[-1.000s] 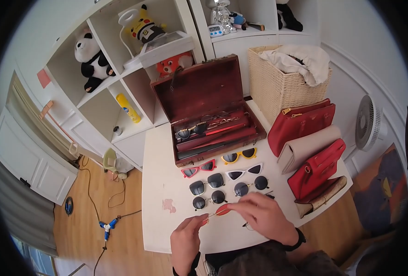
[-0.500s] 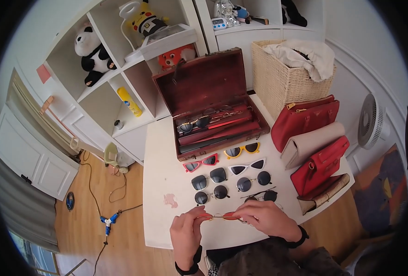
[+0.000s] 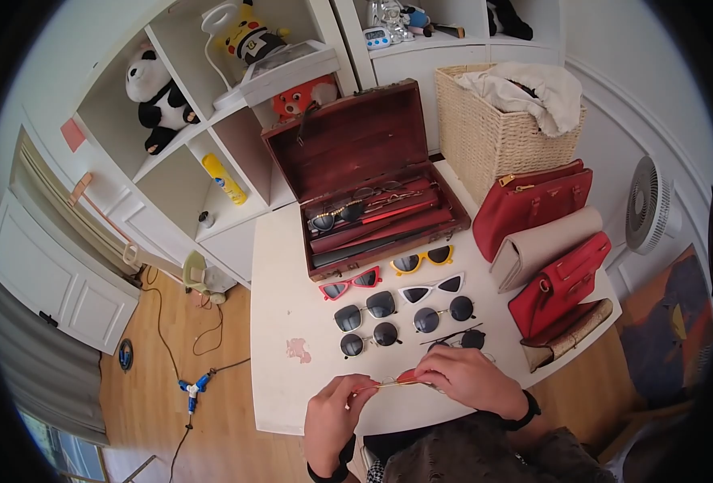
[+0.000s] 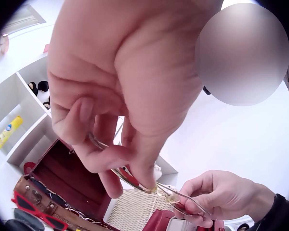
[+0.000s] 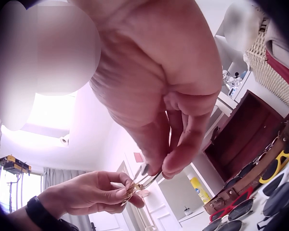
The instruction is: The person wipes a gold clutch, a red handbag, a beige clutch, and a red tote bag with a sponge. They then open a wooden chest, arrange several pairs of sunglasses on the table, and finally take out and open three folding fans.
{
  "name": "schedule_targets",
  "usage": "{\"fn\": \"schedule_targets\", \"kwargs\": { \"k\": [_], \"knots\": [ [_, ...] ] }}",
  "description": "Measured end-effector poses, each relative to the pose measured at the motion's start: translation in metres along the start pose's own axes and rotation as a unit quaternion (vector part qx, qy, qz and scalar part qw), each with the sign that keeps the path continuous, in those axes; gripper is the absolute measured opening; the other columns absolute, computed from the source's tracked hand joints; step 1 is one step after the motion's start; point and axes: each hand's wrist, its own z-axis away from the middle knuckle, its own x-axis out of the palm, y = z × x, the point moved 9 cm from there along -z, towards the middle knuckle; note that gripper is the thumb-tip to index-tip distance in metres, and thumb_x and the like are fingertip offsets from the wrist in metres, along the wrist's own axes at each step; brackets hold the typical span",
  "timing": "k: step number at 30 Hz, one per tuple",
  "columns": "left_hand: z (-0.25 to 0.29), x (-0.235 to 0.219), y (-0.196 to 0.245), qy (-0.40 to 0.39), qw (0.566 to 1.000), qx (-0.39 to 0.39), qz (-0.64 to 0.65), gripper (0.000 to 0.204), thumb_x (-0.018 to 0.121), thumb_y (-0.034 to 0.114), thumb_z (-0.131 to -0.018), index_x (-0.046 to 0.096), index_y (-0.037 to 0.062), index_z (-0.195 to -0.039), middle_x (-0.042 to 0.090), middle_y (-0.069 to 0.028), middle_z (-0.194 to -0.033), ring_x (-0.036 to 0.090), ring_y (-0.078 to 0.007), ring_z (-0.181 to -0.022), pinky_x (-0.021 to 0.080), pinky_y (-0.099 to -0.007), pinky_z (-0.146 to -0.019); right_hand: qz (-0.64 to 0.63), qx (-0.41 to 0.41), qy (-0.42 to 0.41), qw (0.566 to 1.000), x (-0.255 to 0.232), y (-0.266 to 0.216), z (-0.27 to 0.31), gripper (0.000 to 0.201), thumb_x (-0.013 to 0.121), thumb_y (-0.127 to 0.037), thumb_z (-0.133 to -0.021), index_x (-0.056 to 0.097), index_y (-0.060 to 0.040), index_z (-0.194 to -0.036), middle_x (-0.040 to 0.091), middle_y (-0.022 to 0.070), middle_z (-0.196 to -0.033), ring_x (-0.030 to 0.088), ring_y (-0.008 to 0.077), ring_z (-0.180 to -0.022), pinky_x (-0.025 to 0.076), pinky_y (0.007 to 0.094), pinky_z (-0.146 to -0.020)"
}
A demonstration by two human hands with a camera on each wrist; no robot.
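Observation:
In the head view a pair of red-lensed sunglasses (image 3: 407,377) with a thin gold frame is held level above the table's near edge. My left hand (image 3: 334,419) pinches one end between thumb and fingers, and my right hand (image 3: 477,382) grips the other end. The left wrist view shows the gold frame (image 4: 130,179) running through my left fingers, partly hidden by them. Just beyond my right hand, dark round sunglasses (image 3: 472,339) lie on the white table (image 3: 292,394). Further pairs lie in rows, among them red sunglasses (image 3: 350,283), yellow ones (image 3: 422,259) and white ones (image 3: 430,289).
Behind the rows stands an open dark-red case (image 3: 348,153) with more eyewear inside. To the right are red handbags (image 3: 533,201), a beige clutch (image 3: 546,249) and a wicker basket (image 3: 493,145). A fan (image 3: 644,205) and white shelves (image 3: 171,161) stand beyond the table.
Both hands have lowered slightly toward the near edge with the red-lensed sunglasses between them. The right hand has moved back from the rows, uncovering the dark round pair. Nothing was let go.

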Motion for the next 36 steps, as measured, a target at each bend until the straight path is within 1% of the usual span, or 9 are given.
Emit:
{"fn": "schedule_targets", "kwargs": {
  "k": [8, 12, 15, 19, 27, 29, 33, 35, 36],
  "knots": [
    [0.007, 0.010, -0.008, -0.099, 0.994, -0.053, -0.008, 0.028, 0.080, 0.024, -0.082, 0.067, 0.0037, -0.097, 0.072, -0.0071, -0.090, 0.067, -0.0181, -0.064, 0.053, -0.0295, -0.058, 0.042, 0.011, -0.039, 0.998, 0.009, 0.005, 0.007, 0.025, 0.057, 0.007, -0.081, 0.051, 0.0018, -0.105, 0.065, 0.0140, -0.098, 0.067, 0.0311, -0.091, 0.056, 0.0397, -0.076],
    [0.011, 0.009, -0.006, -0.168, 0.983, -0.074, 0.003, 0.035, 0.081, 0.027, -0.080, 0.067, 0.0037, -0.102, 0.072, -0.0077, -0.092, 0.067, -0.0184, -0.070, 0.053, -0.0305, -0.063, 0.028, 0.028, -0.040, 0.998, 0.005, 0.004, 0.009, 0.022, 0.057, 0.005, -0.085, 0.050, 0.0023, -0.105, 0.067, 0.0158, -0.099, 0.068, 0.0326, -0.089, 0.056, 0.0406, -0.076],
    [0.016, 0.006, -0.003, -0.198, 0.980, -0.020, 0.009, 0.033, 0.076, 0.026, -0.086, 0.067, 0.0035, -0.107, 0.071, -0.0103, -0.097, 0.067, -0.0206, -0.077, 0.054, -0.0317, -0.071, -0.009, 0.053, -0.070, 0.996, 0.002, 0.002, 0.011, 0.018, 0.058, 0.002, -0.088, 0.050, 0.0012, -0.104, 0.068, 0.0169, -0.094, 0.068, 0.0345, -0.085, 0.055, 0.0403, -0.072],
    [0.020, 0.003, -0.004, -0.207, 0.960, 0.019, 0.189, 0.025, 0.062, 0.021, -0.096, 0.068, 0.0054, -0.116, 0.069, -0.0122, -0.101, 0.068, -0.0243, -0.085, 0.054, -0.0331, -0.077, -0.042, 0.107, -0.100, 0.988, 0.001, 0.009, 0.016, 0.017, 0.059, -0.001, -0.090, 0.050, -0.0006, -0.105, 0.067, 0.0177, -0.087, 0.068, 0.0370, -0.079, 0.052, 0.0405, -0.067],
    [0.019, 0.013, 0.002, -0.204, 0.973, 0.011, 0.110, 0.030, 0.074, 0.022, -0.086, 0.071, 0.0083, -0.112, 0.073, -0.0070, -0.098, 0.069, -0.0218, -0.077, 0.054, -0.0304, -0.072, -0.077, 0.146, -0.032, 0.986, -0.006, 0.017, 0.026, 0.017, 0.055, 0.005, -0.088, 0.048, 0.0005, -0.104, 0.066, 0.0195, -0.081, 0.068, 0.0384, -0.075, 0.053, 0.0422, -0.066],
    [0.018, 0.017, 0.006, -0.200, 0.974, 0.009, 0.108, 0.029, 0.075, 0.022, -0.084, 0.072, 0.0091, -0.110, 0.074, -0.0062, -0.097, 0.069, -0.0210, -0.075, 0.054, -0.0301, -0.070, -0.055, 0.136, 0.006, 0.989, -0.011, 0.018, 0.027, 0.007, 0.053, -0.005, -0.098, 0.049, -0.0009, -0.103, 0.068, 0.0145, -0.078, 0.070, 0.0235, -0.063, 0.053, 0.0326, -0.056],
    [0.016, 0.028, 0.006, -0.217, 0.974, -0.018, 0.061, 0.020, 0.073, 0.019, -0.086, 0.074, 0.0100, -0.104, 0.073, -0.0079, -0.094, 0.069, -0.0230, -0.075, 0.054, -0.0309, -0.068, -0.041, 0.164, 0.010, 0.985, -0.014, 0.018, 0.026, 0.008, 0.051, -0.006, -0.099, 0.048, -0.0003, -0.104, 0.067, 0.0143, -0.078, 0.070, 0.0234, -0.062, 0.052, 0.0328, -0.054],
    [0.015, 0.030, -0.001, -0.209, 0.976, -0.038, 0.053, 0.018, 0.072, 0.018, -0.087, 0.075, 0.0101, -0.103, 0.073, -0.0085, -0.093, 0.069, -0.0238, -0.075, 0.054, -0.0310, -0.068, -0.086, 0.209, -0.006, 0.974, -0.013, 0.022, 0.028, 0.012, 0.053, -0.007, -0.097, 0.047, -0.0007, -0.105, 0.067, 0.0194, -0.077, 0.068, 0.0381, -0.069, 0.052, 0.0435, -0.062],
    [0.016, 0.031, 0.001, -0.212, 0.976, -0.021, 0.044, 0.018, 0.071, 0.017, -0.088, 0.074, 0.0098, -0.104, 0.073, -0.0096, -0.092, 0.069, -0.0246, -0.076, 0.054, -0.0313, -0.069, -0.087, 0.210, -0.006, 0.974, -0.016, 0.019, 0.028, 0.012, 0.053, -0.007, -0.097, 0.047, -0.0007, -0.105, 0.067, 0.0194, -0.077, 0.068, 0.0381, -0.069, 0.052, 0.0435, -0.062]
  ]
}}
